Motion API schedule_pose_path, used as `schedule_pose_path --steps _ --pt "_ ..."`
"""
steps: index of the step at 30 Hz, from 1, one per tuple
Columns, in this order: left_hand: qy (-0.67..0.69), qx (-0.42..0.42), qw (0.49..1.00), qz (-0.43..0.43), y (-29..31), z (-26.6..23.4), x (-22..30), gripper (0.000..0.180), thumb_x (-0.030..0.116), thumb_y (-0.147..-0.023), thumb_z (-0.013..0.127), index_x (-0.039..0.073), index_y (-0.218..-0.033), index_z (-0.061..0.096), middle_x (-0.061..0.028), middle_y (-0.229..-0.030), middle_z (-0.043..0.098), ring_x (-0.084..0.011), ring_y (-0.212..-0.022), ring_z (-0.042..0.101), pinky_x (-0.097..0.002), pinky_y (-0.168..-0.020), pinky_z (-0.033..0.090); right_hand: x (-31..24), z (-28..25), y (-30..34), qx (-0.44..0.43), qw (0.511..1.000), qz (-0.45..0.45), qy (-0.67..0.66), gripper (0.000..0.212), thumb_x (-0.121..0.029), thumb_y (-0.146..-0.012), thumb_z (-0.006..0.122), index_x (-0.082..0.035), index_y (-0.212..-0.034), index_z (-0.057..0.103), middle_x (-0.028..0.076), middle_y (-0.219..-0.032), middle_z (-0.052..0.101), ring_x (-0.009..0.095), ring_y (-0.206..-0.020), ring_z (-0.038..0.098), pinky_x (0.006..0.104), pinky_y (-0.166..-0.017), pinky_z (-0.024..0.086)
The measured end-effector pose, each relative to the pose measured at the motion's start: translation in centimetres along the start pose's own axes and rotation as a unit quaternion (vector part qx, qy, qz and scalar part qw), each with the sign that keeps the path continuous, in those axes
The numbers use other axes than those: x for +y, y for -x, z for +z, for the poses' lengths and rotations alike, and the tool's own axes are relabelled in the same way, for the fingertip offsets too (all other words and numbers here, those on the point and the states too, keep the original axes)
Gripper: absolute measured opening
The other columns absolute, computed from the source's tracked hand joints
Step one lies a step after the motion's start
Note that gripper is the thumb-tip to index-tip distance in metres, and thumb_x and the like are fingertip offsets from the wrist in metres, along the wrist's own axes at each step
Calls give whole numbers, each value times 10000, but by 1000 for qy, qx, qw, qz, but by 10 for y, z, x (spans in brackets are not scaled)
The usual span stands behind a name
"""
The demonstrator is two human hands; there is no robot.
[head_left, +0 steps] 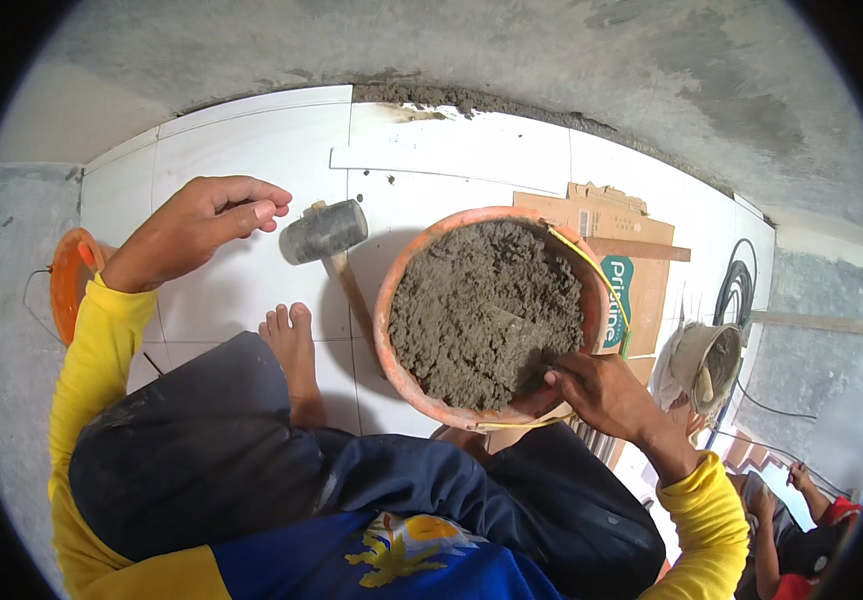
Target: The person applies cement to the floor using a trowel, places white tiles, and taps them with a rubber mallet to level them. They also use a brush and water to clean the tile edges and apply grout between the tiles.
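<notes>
A round orange bucket (387,345) full of wet grey mortar (471,290) stands in front of me. At its near right rim, my right hand (601,395) is closed round what seems to be a trowel (513,325); the handle is hidden by the fingers and the mortar-coated blade lies in the mix. My left hand (213,222) is raised at the left, fingers loosely stretched, thumb apart, holding nothing. Just right of it, a rubber mallet (323,232) with a black head rests on the white tiles, its wooden handle running toward the bucket.
White floor tiles (241,140) meet a grey wall (511,50). Flattened cardboard (641,235) lies right of the bucket. Farther right are a mortar-smeared pail (708,365), a black coiled hose (736,285) and another person (801,530). An orange container (69,285) stands far left.
</notes>
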State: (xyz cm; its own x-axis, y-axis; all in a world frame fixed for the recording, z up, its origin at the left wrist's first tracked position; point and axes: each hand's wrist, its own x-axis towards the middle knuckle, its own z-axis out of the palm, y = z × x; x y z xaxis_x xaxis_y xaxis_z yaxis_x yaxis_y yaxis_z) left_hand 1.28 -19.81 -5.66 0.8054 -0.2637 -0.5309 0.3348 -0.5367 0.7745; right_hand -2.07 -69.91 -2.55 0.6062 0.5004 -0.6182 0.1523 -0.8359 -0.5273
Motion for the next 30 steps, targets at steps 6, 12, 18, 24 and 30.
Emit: schedule_pose_path --steps 6,12,18,24,30 --pt "13 31 999 -34 -4 0 -1 471 345 -1089 606 -13 -1377 715 -127 -1273 765 -201 -1145 712 -353 -1004 545 -4 -44 11 8 999 30 -27 318 -277 -1052 695 21 -1134 769 227 -839 731 366 -744 726 436 -677 550" --pt "77 90 990 -76 10 -1 -8 512 369 -1095 614 -34 -1400 692 -131 -1280 759 -194 -1136 701 -353 -990 555 49 -102 8 71 990 26 -117 306 -258 -1038 715 43 -1083 751 118 -751 624 140 -643 540 322 -583 439" --pt "125 142 972 -138 34 3 -25 423 314 -1131 610 -4 -1400 684 -99 -1305 740 -203 -1169 701 -361 -1026 534 116 -149 -106 326 919 -180 128 273 -187 -980 733 9 -1169 705 144 -939 708 307 -776 704 393 -704 555" --pt "120 141 967 -176 54 13 -40 477 372 -1130 593 -8 -1406 674 -111 -1301 737 -223 -1189 706 -378 -1049 542 174 -91 -241 410 878 -122 216 297 -190 -969 779 -61 -1208 659 118 -1071 678 351 -1009 686 486 -787 580" --pt "116 150 964 -186 51 17 -26 494 369 -1112 595 -22 -1403 675 -122 -1302 734 -231 -1188 708 -378 -1046 545 143 -41 -248 312 916 -193 162 244 -217 -1029 706 -67 -1208 637 161 -1033 664 377 -914 699 506 -752 587"
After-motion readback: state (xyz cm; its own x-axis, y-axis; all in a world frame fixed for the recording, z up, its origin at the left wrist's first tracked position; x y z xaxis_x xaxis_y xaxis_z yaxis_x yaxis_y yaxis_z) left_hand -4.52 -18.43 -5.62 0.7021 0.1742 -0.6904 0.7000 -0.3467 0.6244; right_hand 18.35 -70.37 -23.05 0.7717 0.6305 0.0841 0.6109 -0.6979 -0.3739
